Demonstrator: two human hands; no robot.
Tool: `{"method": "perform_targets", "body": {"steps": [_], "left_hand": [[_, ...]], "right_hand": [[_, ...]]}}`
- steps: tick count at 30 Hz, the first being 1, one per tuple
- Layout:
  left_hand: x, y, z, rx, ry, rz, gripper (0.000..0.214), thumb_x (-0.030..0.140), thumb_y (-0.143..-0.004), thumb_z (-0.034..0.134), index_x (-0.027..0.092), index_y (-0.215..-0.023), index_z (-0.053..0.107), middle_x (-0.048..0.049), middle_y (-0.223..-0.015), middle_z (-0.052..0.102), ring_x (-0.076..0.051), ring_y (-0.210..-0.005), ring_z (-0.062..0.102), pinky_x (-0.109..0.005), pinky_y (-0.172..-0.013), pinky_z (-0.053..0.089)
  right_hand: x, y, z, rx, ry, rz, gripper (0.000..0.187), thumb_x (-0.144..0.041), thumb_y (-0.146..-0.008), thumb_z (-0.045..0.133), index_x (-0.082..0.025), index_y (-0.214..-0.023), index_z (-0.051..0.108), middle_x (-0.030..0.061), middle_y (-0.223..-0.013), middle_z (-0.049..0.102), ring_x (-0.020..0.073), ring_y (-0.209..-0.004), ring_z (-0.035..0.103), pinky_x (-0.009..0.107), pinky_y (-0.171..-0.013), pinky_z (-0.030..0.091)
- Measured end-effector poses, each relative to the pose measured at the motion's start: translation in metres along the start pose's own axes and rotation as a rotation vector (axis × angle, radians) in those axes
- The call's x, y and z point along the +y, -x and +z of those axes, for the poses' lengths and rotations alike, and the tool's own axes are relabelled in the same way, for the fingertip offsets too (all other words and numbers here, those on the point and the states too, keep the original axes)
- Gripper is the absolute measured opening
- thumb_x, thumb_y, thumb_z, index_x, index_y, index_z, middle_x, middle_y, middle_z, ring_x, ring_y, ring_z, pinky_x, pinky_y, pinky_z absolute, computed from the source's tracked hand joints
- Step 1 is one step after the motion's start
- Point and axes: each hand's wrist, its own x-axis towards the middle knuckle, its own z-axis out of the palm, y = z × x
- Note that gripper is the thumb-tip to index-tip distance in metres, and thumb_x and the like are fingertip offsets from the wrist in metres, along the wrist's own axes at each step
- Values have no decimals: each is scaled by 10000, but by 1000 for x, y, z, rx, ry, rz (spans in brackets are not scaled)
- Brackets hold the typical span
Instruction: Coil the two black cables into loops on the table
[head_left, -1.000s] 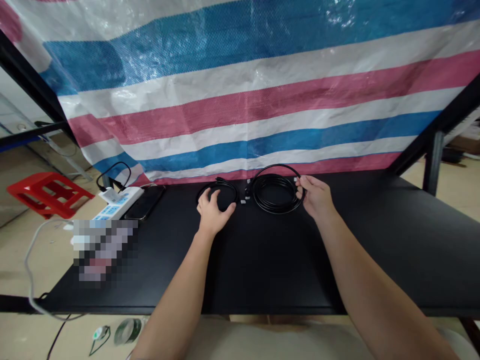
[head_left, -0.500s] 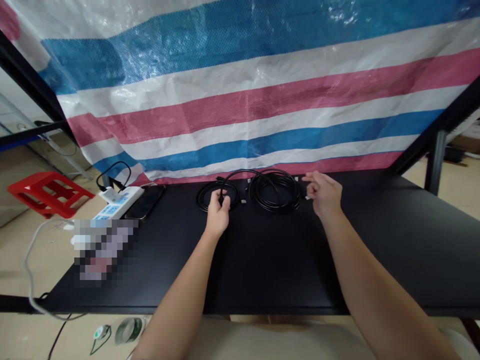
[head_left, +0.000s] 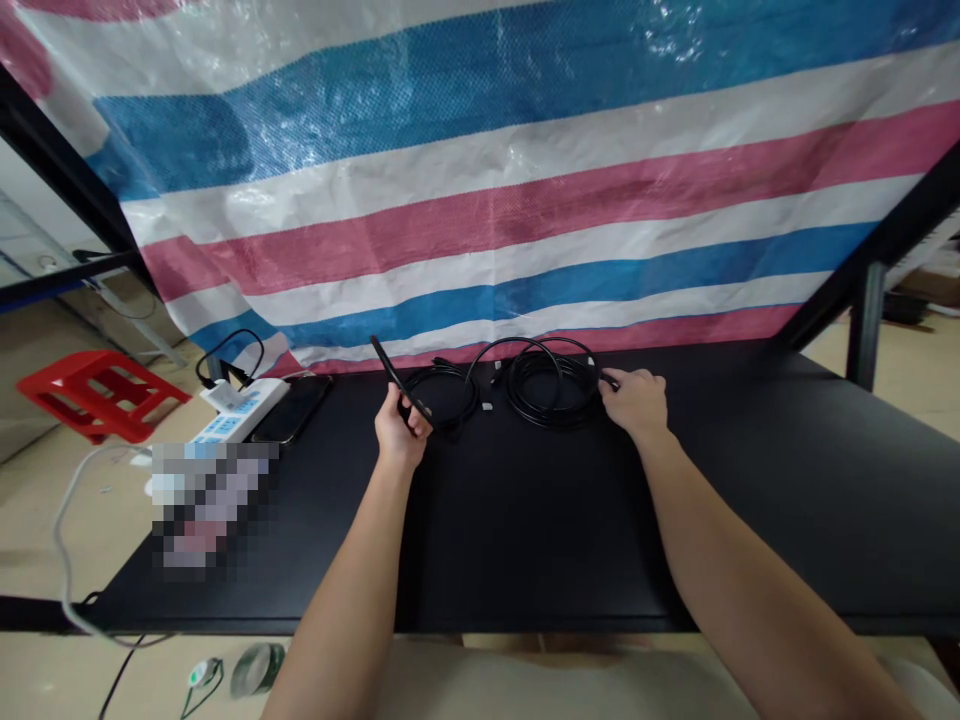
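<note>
Two coils of black cable lie at the back of a black table [head_left: 525,520]. My left hand [head_left: 399,430] is closed on a stretch of cable from the smaller coil [head_left: 450,392], and one end sticks up and to the left from my fist. My right hand [head_left: 636,402] rests at the right edge of the larger coil [head_left: 555,388], with its fingers pinched on the cable there. A loop of cable arches between the two coils.
A white power strip [head_left: 236,412] and a dark phone [head_left: 292,408] lie at the table's back left. A striped tarp [head_left: 495,180] hangs behind. A red stool [head_left: 94,390] stands on the floor at left. Black frame posts [head_left: 866,310] rise at right.
My left hand went from flat on the smaller coil to gripping its cable and lifting an end up left. My right hand let go briefly, then pinched the larger coil's right edge.
</note>
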Motion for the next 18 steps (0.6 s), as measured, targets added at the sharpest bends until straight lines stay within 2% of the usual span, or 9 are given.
{"method": "perform_targets", "body": {"steps": [4, 7, 11, 14, 18], "left_hand": [[3, 0, -3, -60, 52, -67, 478, 380, -945, 299, 193, -505, 297, 58, -386, 236, -62, -276, 186, -186, -302, 126], [7, -3, -6, -68, 84, -71, 478, 389, -938, 326, 191, -504, 292, 65, -389, 212, -57, -274, 169, -181, -297, 108], [11, -5, -8, 25, 71, -10, 453, 346, -947, 313, 185, -525, 341, 75, -378, 195, -53, -265, 168, -172, -305, 107], [13, -7, -8, 121, 51, 69, 400, 325, -943, 328, 187, -576, 410, 83, -375, 212, -54, -262, 177, -167, -310, 99], [14, -8, -7, 200, 50, 146, 351, 311, -931, 358, 194, -606, 413, 89, -375, 231, -54, -265, 196, -165, -317, 109]], "right_hand": [[-6, 4, 0, 4, 3, 57, 339, -302, -785, 512, -223, -1049, 709, 151, -1121, 594, 335, -1034, 471, 484, -849, 384], [-9, 6, -2, -24, -4, 65, 301, -275, -783, 522, -242, -1005, 722, 140, -1135, 585, 335, -1038, 455, 496, -848, 383], [-7, 4, 2, 11, -31, 15, 205, -249, -747, 558, -229, -860, 728, 133, -1080, 586, 329, -1014, 456, 506, -843, 382], [-5, 1, 8, 41, -77, 8, 109, -294, -701, 611, -206, -680, 671, 139, -975, 581, 342, -986, 458, 525, -821, 385], [-4, -2, 11, 134, -195, 26, 197, -300, -664, 634, -207, -558, 496, 133, -841, 564, 337, -931, 491, 528, -801, 390]]}}
